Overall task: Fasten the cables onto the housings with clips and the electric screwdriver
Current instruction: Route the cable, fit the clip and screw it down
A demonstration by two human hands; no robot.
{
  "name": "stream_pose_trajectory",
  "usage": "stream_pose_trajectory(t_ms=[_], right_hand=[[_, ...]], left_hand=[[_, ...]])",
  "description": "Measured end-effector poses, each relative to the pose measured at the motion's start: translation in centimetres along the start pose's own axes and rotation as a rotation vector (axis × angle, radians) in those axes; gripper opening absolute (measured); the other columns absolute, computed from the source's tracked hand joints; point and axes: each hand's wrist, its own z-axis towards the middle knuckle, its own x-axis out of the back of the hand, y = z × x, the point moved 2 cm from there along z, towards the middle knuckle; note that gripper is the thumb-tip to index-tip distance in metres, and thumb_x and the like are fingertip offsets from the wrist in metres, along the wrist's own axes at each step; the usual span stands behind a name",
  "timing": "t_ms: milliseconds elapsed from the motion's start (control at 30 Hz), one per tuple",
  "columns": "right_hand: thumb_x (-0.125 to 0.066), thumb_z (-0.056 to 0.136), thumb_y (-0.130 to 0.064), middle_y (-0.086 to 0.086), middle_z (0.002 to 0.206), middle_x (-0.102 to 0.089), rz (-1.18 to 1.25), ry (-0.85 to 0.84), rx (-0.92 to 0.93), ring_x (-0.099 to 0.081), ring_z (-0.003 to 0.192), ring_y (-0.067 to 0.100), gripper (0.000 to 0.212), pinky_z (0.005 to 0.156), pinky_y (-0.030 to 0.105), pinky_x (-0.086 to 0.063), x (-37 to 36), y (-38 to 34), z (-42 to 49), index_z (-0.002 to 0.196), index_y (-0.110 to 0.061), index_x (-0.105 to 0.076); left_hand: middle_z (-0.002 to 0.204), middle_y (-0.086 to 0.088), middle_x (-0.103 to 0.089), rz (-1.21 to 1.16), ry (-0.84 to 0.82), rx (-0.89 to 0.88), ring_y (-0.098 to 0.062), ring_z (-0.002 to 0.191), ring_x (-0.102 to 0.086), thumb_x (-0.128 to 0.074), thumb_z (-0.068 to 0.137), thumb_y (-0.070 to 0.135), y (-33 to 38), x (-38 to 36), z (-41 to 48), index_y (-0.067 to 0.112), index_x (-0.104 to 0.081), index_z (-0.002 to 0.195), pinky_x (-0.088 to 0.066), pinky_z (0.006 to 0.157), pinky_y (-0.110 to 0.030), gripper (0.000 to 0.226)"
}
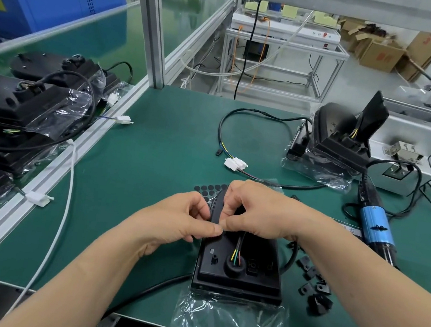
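Cable: light, limp, judged springy | my left hand and right hand pinch its sheath, 12 o'clock of housing.

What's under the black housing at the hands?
A clear plastic bag sticks out beneath the black housing at its near edge, on the green mat. Its extent underneath is hidden.

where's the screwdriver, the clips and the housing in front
screwdriver [375, 223]: head view, on its blue barrel.
clips [311, 272]: head view, on one clip in the loose pile.
housing [248, 281]: head view, on its flat top face.
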Motion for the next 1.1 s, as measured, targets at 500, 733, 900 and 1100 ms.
stream_pose_trajectory(t_ms=[500,733,900,1100], right_hand=[[-0.071,0.085,-0.024,0.004,0.094,-0.069,-0.029,0.018,-0.002,-0.061,0.093,0.019,0.009,0.089,0.04,-0.05,0.0,-0.6,-0.6,0.084,-0.017,-0.076],[-0.069,0.086,-0.025,-0.005,0.091,-0.07,-0.016,0.099,-0.011,-0.062,0.088,0.013,0.009,0.083,0.032,-0.05,0.0,-0.5,-0.7,0.078,-0.022,-0.071],[-0.067,0.088,-0.023,-0.011,0.086,-0.07,0.03,0.189,-0.024,-0.061,0.084,0.007,0.013,0.081,0.025,-0.049,0.4,0.2,-0.6,0.075,-0.028,-0.066],[-0.069,0.088,-0.022,-0.008,0.086,-0.073,0.215,0.344,-0.005,-0.064,0.082,0.008,0.008,0.079,0.025,-0.05,1.0,1.5,-1.7,0.08,-0.021,-0.072]], left_hand=[[0.076,0.001,-0.048,0.018,0.089,0.123,-0.017,0.073,-0.042,-0.079,0.075,0.018,-0.1,-1.4,0.5,0.019,-0.047,0.087,-0.033,0.065,-0.032,0.034],[0.069,0.005,-0.053,0.031,0.057,0.134,-0.013,0.065,-0.046,-0.083,0.069,0.022,0.2,-0.9,0.5,0.019,-0.049,0.088,-0.036,0.061,-0.028,0.039],[0.072,0.002,-0.055,0.04,0.018,0.14,-0.014,0.066,-0.048,-0.081,0.057,0.029,0.4,-0.6,0.3,0.016,-0.052,0.091,-0.038,0.061,-0.028,0.047],[0.068,0.0,-0.058,-0.048,-0.06,0.148,-0.012,0.059,-0.054,-0.075,0.087,0.015,0.5,0.0,0.8,0.012,-0.051,0.094,-0.041,0.061,-0.027,0.026]])
